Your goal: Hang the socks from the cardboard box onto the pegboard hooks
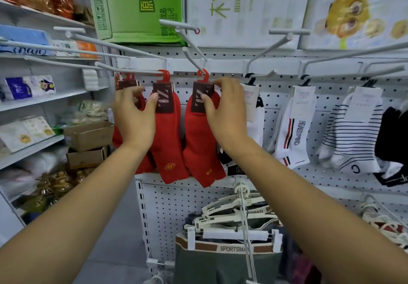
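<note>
Red socks [203, 146] hang at a pegboard hook [194, 57] as a person's right hand [225, 111] pinches their card header and the left hand [132, 115] grips the neighbouring pair [167, 142]. Seating the plastic hanger [203, 74] fully over the hook before release looks wise.

The left arm [66, 206] and right arm [309, 195] are stretching forward and upward. The left hand [132, 115] is curling fingers and thumb on red socks [167, 133]; the right hand [225, 111] is pinching a sock card [199, 98].
</note>
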